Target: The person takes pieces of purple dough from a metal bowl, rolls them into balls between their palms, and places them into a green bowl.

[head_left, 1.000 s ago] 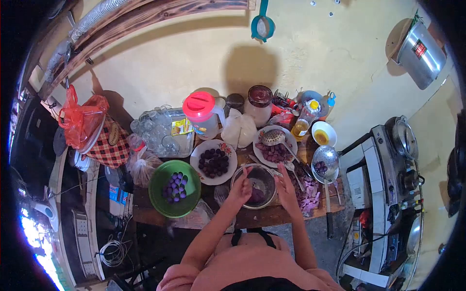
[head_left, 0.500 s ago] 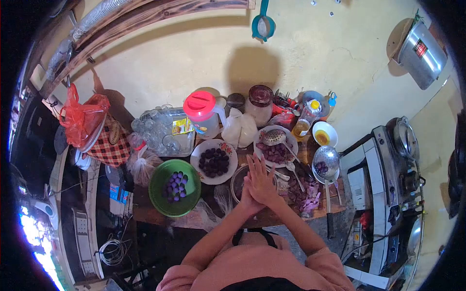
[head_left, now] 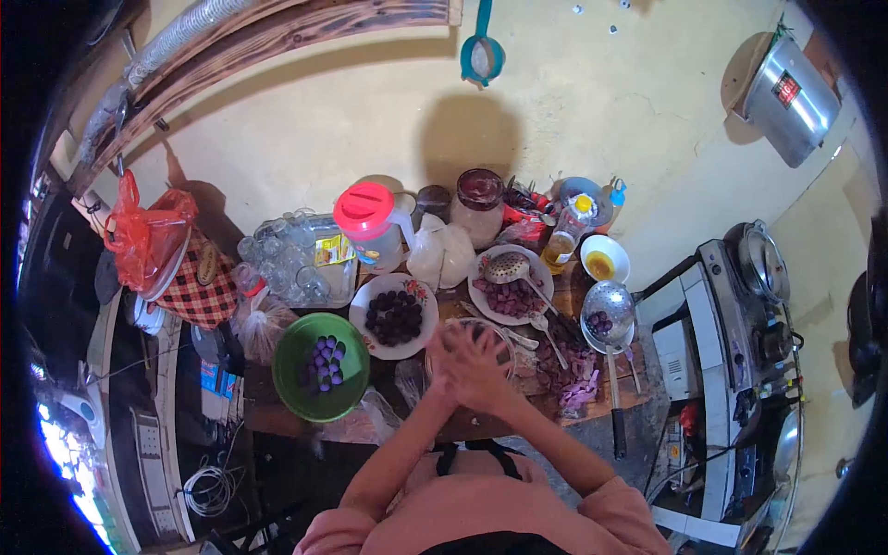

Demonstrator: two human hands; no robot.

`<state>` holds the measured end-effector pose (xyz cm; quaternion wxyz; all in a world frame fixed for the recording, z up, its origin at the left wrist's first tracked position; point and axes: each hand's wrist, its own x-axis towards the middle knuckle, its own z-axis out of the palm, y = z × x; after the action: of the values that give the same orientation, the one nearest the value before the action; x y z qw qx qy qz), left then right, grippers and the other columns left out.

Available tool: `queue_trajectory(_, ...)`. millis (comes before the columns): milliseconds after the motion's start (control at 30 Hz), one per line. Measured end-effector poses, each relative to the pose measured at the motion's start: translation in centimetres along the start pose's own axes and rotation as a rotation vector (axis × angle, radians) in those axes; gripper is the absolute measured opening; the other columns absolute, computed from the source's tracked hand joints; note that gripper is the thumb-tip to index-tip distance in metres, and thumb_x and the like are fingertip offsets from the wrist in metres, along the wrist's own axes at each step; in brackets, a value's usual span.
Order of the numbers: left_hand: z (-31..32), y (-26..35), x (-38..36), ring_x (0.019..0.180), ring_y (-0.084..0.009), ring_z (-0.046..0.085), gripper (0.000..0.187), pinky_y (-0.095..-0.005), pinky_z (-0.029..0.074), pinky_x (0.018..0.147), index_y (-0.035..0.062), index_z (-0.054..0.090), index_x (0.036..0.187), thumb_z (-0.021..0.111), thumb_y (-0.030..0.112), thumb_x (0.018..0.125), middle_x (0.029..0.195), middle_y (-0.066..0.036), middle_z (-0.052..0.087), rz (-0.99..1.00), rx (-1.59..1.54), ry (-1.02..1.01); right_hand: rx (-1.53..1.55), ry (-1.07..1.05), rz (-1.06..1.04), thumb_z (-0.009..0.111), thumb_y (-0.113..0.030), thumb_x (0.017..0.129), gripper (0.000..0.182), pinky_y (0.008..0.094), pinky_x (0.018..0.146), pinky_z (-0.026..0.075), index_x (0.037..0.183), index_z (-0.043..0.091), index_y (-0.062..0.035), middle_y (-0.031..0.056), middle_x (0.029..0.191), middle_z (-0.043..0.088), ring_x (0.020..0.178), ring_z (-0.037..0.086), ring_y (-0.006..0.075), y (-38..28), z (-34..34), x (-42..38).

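Observation:
My left hand point(head_left: 446, 377) and my right hand point(head_left: 483, 375) meet in front of me, palm against palm, fingers stretched and blurred by motion. Whether anything lies between the palms is hidden. Beneath them is a round clear bowl point(head_left: 507, 348), partly covered by the hands. To the left, a floral-rimmed plate point(head_left: 422, 339) bears dark purple balls point(head_left: 396, 317), and a green bowl point(head_left: 289, 393) contains lighter purple balls point(head_left: 324, 363). Behind my hands, another plate point(head_left: 477, 294) has purple chunks point(head_left: 511, 298) and a slotted spoon point(head_left: 507, 268).
On the right, a long-handled skimmer point(head_left: 609, 303) with purple balls rests over a bowl, near purple peelings point(head_left: 579, 390). Along the back stand a red-lidded pitcher point(head_left: 370, 222), an oil bottle point(head_left: 560, 248) and a tray of glasses point(head_left: 301, 259). A stove point(head_left: 740, 314) is at far right.
My hands have shifted slightly left and blurred, with the right fingers more spread over the bowl. The whole view has moved a little; the dishes appear unchanged.

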<state>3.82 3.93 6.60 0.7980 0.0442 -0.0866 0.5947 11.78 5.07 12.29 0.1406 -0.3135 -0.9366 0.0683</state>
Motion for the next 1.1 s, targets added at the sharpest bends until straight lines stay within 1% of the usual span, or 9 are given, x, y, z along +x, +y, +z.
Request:
queue_trajectory(67,3.3,0.5,0.5,0.135,-0.0376,0.012,0.084,-0.0642,0.011,0.103,0.0331,0.014,0.143,0.034,0.077,0.074,0.149,0.004,0.013,-0.001,-0.625,0.094,0.219,0.183,0.219,0.046,-0.040,0.081,0.067,0.0697,0.098,0.008,0.142,0.023,-0.0261,0.0106,0.149,0.015,0.133,0.013,0.0461,1.0,0.0,1.2)
queue_trajectory(267,-2.9,-1.0,0.5,0.135,-0.0375,0.010,0.083,-0.0611,0.007,0.106,0.0295,0.017,0.143,0.024,0.078,0.076,0.150,-0.001,0.008,-0.025,0.192,-0.218,-0.076,0.278,0.024,0.047,-0.039,0.082,0.067,0.0672,0.100,0.009,0.142,0.024,-0.0195,0.0105,0.149,0.013,0.134,0.012,0.0431,-1.8,-1.7,0.8)
queue_trajectory(400,5.5,-0.7,0.6,0.136,-0.0371,0.008,0.082,-0.0616,0.006,0.106,0.0309,0.019,0.142,0.026,0.077,0.076,0.150,-0.003,0.008,-0.085,0.421,0.215,0.074,0.194,0.204,0.044,-0.042,0.083,0.065,0.0690,0.098,0.007,0.142,0.027,-0.0210,0.0110,0.150,0.010,0.133,0.008,0.0484,1.7,-0.1,0.7)
queue_trajectory(500,0.7,-2.4,0.4,0.134,-0.0362,0.015,0.081,-0.0633,0.011,0.104,0.0279,0.015,0.143,0.032,0.073,0.078,0.149,0.002,0.015,-0.023,0.089,-0.037,0.258,0.234,0.191,0.045,-0.044,0.081,0.067,0.0700,0.097,0.007,0.142,0.026,-0.0211,0.0114,0.150,0.011,0.134,0.009,0.0447,0.0,1.0,1.6)
queue_trajectory(567,-0.8,-1.4,0.2,0.133,-0.0359,0.018,0.083,-0.0639,0.013,0.103,0.0269,0.013,0.144,0.037,0.071,0.078,0.149,0.004,0.016,-0.013,0.149,-0.072,0.154,0.825,0.132,0.050,-0.043,0.080,0.069,0.0686,0.099,0.007,0.141,0.027,-0.0228,0.0111,0.149,0.014,0.135,0.014,0.0382,-3.0,-0.5,3.2)
queue_trajectory(633,0.4,-0.7,0.7,0.133,-0.0352,0.020,0.086,-0.0637,0.014,0.103,0.0263,0.011,0.144,0.039,0.072,0.077,0.149,0.004,0.014,0.010,0.261,0.049,0.014,0.779,0.119,0.049,-0.043,0.080,0.069,0.0664,0.101,0.007,0.141,0.026,-0.0215,0.0108,0.149,0.015,0.136,0.015,0.0343,-2.3,-1.2,2.9)
queue_trajectory(700,2.6,-0.3,1.2,0.133,-0.0342,0.020,0.089,-0.0631,0.016,0.103,0.0256,0.008,0.144,0.040,0.074,0.076,0.150,0.003,0.010,0.061,0.300,0.283,-0.123,0.091,0.153,0.044,-0.046,0.082,0.069,0.0636,0.103,0.006,0.141,0.025,-0.0170,0.0106,0.149,0.012,0.136,0.013,0.0331,1.0,-1.6,0.6)
queue_trajectory(900,0.7,0.0,0.3,0.130,-0.0306,0.026,0.080,-0.0583,0.021,0.104,0.0278,0.009,0.144,0.038,0.068,0.081,0.147,0.001,0.018,-0.036,0.221,-0.017,0.109,0.142,-0.156,0.041,-0.047,0.083,0.068,0.0656,0.102,0.000,0.142,0.022,-0.0178,0.0103,0.149,0.014,0.138,0.010,0.0326,-1.3,-2.6,0.1)
queue_trajectory(1100,1.6,-1.3,0.7,0.133,-0.0357,0.020,0.083,-0.0599,0.019,0.104,0.0253,0.012,0.144,0.036,0.072,0.079,0.149,-0.002,0.015,0.001,0.187,0.096,-0.113,-0.023,0.204,0.046,-0.044,0.082,0.069,0.0658,0.102,0.005,0.142,0.024,-0.0193,0.0123,0.149,0.012,0.137,0.009,0.0331,-0.7,-2.6,1.8)
